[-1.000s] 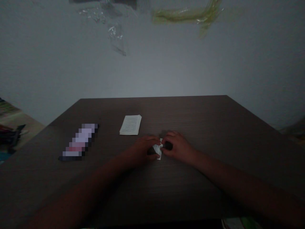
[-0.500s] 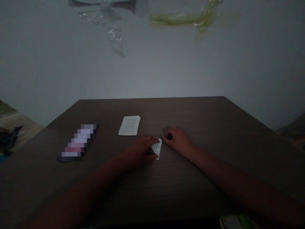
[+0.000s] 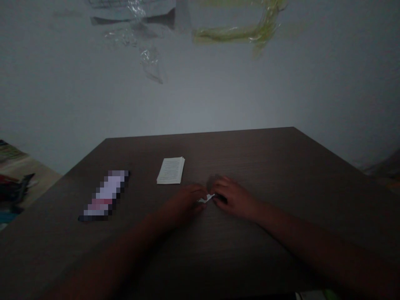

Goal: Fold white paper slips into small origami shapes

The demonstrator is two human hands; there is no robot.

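On the dark wooden table (image 3: 250,158) my left hand (image 3: 184,202) and my right hand (image 3: 233,198) meet at a small folded white paper (image 3: 206,198). Only a sliver of the paper shows between the fingertips. Both hands have their fingers curled and pinched on it, low against the tabletop. The light is dim, so the fold's shape is hard to make out.
A small stack of white printed sheets (image 3: 171,170) lies just beyond my left hand. A blurred-out flat object (image 3: 104,195) lies at the table's left. A pale wall with taped plastic scraps (image 3: 150,62) stands behind. Clutter (image 3: 12,187) sits off the left edge.
The hands have closed together over the paper, which showed as a wider white flap before and is now mostly covered. The view has tilted slightly.
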